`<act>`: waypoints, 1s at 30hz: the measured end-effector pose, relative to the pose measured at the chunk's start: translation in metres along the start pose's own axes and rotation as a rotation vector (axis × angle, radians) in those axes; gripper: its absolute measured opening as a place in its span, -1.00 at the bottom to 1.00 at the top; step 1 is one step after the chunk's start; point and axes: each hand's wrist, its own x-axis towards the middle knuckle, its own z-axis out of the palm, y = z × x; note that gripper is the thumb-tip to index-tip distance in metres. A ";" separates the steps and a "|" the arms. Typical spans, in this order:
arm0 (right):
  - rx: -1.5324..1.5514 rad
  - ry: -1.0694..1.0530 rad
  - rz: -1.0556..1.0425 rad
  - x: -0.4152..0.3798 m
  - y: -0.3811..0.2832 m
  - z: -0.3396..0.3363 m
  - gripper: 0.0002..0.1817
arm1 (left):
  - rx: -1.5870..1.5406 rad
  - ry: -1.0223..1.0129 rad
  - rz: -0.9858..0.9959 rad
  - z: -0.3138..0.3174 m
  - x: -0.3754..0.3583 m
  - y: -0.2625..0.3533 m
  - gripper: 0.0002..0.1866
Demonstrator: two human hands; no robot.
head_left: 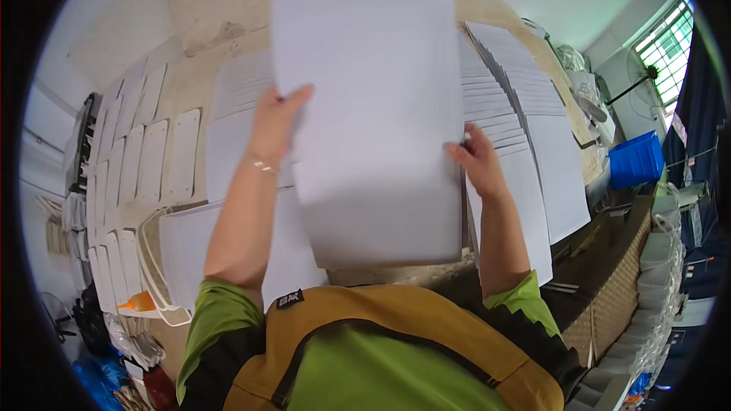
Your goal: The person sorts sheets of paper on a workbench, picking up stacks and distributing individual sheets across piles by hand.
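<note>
A large white sheet point(373, 106), perhaps a stack of several, is held up in front of me, its lower part in shade. My left hand point(283, 114) grips its left edge, thumb on the near face. On the right edge my right hand point(474, 154) pinches it lower down, thumb in front. The fingers behind the sheet are hidden. Overlapping white sheets point(560, 160) lie fanned out on the table to the right. More white sheets point(232, 141) show behind and beside my left forearm.
White flat panels with rounded corners point(185, 154) lie in rows on the left of the wooden table point(221, 30). An orange-tipped bottle point(137, 302) and white cord loops point(156, 278) are at lower left. A blue bin point(636, 160) and a fan point(647, 76) stand at right.
</note>
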 end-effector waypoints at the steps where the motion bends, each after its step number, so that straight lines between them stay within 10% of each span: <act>1: -0.013 0.041 0.070 0.005 0.025 -0.006 -0.51 | -0.021 -0.048 -0.104 0.007 0.018 -0.037 -0.58; 6: -0.321 0.166 0.180 0.020 0.133 -0.007 -0.59 | 0.048 0.005 -0.326 0.029 0.042 -0.174 -0.63; 30: -0.125 0.087 0.352 0.054 0.143 0.004 -0.54 | 0.079 0.089 -0.552 0.018 0.058 -0.180 -0.61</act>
